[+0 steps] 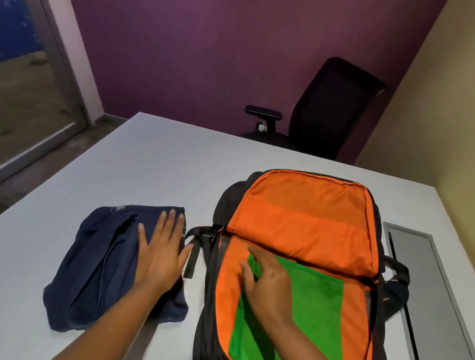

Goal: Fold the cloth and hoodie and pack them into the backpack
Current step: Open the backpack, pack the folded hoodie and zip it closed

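A black backpack with an orange lining lies unzipped and spread flat on the white table. Inside its lower half lies a folded green cloth. My right hand rests flat on the cloth's upper left corner, fingers spread. Left of the backpack sits a folded navy hoodie. My left hand lies palm down on the hoodie's right side, fingers apart, holding nothing.
The white table extends ahead and to the left. A grey cable hatch is set into the table right of the backpack. A black office chair stands beyond the far edge against a purple wall.
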`<state>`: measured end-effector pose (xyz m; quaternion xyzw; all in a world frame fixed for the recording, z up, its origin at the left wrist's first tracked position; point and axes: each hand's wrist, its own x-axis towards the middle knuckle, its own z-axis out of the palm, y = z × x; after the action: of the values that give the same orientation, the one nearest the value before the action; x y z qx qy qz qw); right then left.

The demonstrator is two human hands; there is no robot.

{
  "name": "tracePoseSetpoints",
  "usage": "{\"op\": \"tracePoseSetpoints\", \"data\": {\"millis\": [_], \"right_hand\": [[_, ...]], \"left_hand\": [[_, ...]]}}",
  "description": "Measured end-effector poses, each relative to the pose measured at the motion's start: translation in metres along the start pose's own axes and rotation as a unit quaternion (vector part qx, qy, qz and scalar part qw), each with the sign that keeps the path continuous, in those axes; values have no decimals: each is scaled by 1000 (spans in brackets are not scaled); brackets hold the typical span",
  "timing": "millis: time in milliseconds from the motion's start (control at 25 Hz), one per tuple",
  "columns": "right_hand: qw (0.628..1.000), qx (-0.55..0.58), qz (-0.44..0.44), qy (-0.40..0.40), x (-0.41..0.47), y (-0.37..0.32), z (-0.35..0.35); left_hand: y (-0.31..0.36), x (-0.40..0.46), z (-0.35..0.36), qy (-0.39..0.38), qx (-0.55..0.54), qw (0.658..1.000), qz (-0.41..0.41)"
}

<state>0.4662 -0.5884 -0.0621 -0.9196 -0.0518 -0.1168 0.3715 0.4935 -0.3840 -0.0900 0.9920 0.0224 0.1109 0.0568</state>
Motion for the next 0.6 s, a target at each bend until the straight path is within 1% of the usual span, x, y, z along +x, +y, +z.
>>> {"op": "tracePoseSetpoints", "data": {"millis": [80,120,200,240,280,320,360,400,440,520,600], "right_hand": [[996,67,31,-42,11,-29,25],[990,108,60,-70,16,-42,37],[965,176,133,-144,24,-63,60],[948,194,170,-187,26,-69,72],[933,199,200,-224,27,-72,83],[923,194,221,-249,28,-73,96],[917,187,238,-261,27,-72,107],[909,186,257,-269,28,-70,117],[899,197,276,-277,28,-69,125],[874,233,313,-291,28,-69,138],[860,249,331,-297,29,-71,144]], "left_hand": [[-42,-1,-7,-13,-43,990,-131],[-62,-3,-12,-9,-78,977,-199],[-103,-5,-19,0,-148,927,-343],[-121,-6,-20,-26,-183,897,-402],[-137,-7,-18,-66,-229,864,-443],[-150,-9,-14,-107,-293,827,-467],[-160,-9,-11,-141,-358,790,-478],[-166,-9,-10,-169,-406,759,-480],[-172,-8,-10,-194,-432,743,-474],[-179,-5,-9,-234,-434,738,-460],[-182,-3,-6,-255,-443,728,-457]]}}
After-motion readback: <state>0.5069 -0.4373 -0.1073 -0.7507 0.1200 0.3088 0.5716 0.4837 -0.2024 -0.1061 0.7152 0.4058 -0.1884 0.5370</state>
